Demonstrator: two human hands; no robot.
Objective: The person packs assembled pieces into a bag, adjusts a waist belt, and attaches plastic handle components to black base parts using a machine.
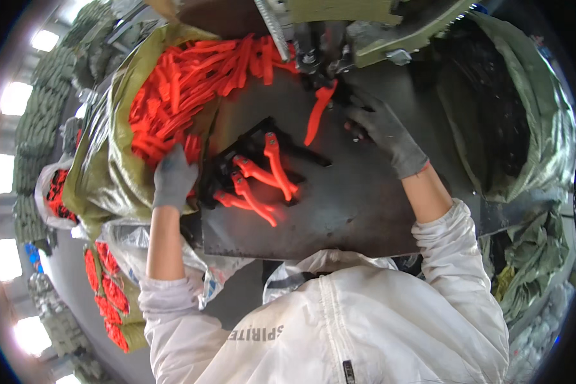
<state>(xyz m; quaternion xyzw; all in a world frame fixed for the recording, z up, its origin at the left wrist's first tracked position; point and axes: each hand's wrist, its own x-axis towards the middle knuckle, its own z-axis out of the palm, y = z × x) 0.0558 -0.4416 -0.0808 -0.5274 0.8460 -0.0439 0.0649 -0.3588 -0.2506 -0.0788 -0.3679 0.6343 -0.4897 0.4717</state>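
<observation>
White jacket sleeves (454, 256) nearest the camera, both forearms reaching up over the dark metal worktop (339, 217). Left hand (173, 179) in a grey glove, at the worktop's left edge, fingers curled down into the orange handles spilling from the green sack (109, 166); whether it actually grips one, cannot tell. Just right of that hand on the worktop, a small cluster of orange-handled tools (256, 179) lying over black parts, touching each other. Right hand (384, 131) in a dark grey glove, further up the worktop's right side, fingers closed on the lower end of a single orange handle (318, 112) that runs up toward the machine head (320, 45) at the worktop's far edge. Pile of orange handles (185, 83) in the open sack, left of the machine. Second green sack (525, 115) with dark contents off the worktop's right edge
</observation>
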